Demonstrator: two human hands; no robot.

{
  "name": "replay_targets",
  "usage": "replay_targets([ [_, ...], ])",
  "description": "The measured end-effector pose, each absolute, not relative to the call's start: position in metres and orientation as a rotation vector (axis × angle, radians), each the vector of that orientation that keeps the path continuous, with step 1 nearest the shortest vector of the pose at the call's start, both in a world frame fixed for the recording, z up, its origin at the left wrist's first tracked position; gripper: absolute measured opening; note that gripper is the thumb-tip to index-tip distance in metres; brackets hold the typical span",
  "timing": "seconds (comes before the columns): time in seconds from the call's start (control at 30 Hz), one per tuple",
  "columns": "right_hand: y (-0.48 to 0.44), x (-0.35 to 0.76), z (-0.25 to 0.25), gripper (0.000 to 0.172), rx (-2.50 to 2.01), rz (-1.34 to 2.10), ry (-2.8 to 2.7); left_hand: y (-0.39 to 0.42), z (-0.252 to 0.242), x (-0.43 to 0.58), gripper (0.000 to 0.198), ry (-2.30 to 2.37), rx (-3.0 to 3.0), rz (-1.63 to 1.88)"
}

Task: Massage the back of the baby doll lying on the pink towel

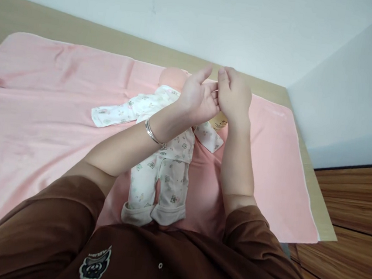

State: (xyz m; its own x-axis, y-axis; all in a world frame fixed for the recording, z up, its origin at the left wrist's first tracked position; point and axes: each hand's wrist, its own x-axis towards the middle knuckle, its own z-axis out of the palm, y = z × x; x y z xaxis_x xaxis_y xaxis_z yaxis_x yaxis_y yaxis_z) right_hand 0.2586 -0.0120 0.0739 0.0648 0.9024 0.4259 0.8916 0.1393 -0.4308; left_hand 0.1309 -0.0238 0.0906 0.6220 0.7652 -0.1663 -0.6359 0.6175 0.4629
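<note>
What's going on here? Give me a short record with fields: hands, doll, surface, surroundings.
hands: left hand and right hand raised above the doll, fingers touching each other; whether they hold anything cannot be told
wrist: bracelet on the left
doll: doll on its back in a printed white suit, head partly hidden
surface: pink blanket on a table
surroundings: white wall, wood floor

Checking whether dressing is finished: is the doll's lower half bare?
No, the doll wears printed trousers down to its feet, lying on the pink blanket.
</note>
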Motion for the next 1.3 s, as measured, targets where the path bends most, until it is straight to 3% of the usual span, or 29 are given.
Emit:
replay_targets([
  [0.27,-0.019,0.247,0.078,0.049,-1.94,-0.203,-2.068,-0.013,0.07,0.12,0.055,0.3,0.228,0.767],
  [0.37,-0.02,0.249,0.075,0.048,-1.975,-0.228,-2.031,-0.019,0.073,0.101,0.061,0.344,0.197,0.837],
  [0.7,-0.011,0.23,0.078,0.052,-2.27,-0.199,-1.799,-0.045,0.131,-0.001,0.061,0.278,0.474,1.056],
  [0.9,-0.01,0.22,0.081,0.049,-2.349,-0.232,-1.8,-0.066,0.156,-0.065,0.083,0.243,0.638,1.17],
  [1.03,-0.007,0.232,0.076,0.05,-2.271,-0.164,-1.75,-0.073,0.161,-0.091,0.079,0.174,0.566,1.263],
  [1.2,-0.022,0.241,0.088,0.043,-1.869,0.214,-1.507,-0.079,0.165,-0.084,0.098,0.309,0.577,1.419],
  [1.3,-0.048,0.224,0.104,0.04,-1.546,0.181,-1.429,-0.086,0.162,-0.056,0.081,0.363,0.574,1.402],
])
